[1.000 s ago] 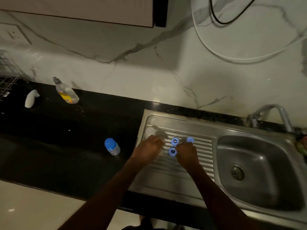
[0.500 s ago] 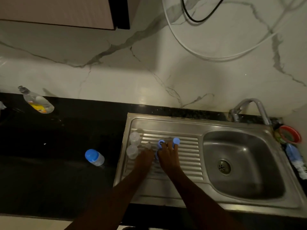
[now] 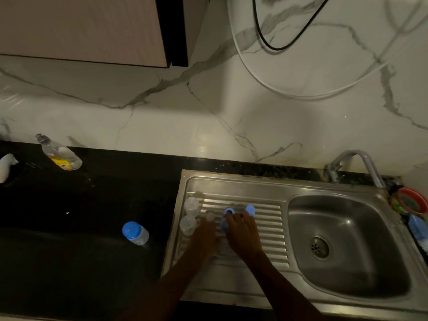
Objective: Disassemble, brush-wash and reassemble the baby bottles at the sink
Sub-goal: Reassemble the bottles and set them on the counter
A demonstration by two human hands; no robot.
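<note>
Both hands over ribbed steel drainboard (image 3: pixel 266 228): left hand (image 3: pixel 205 235) and right hand (image 3: pixel 243 235) grip unclear, fingers hidden. Two clear bottle bodies (image 3: pixel 190 216) at drainboard's left edge. Blue-capped bottle (image 3: pixel 135 232) on black bench (image 3: pixel 81 228), apart. Steel basin (image 3: pixel 347 228) right; marble wall (image 3: pixel 208 123) behind.
</note>
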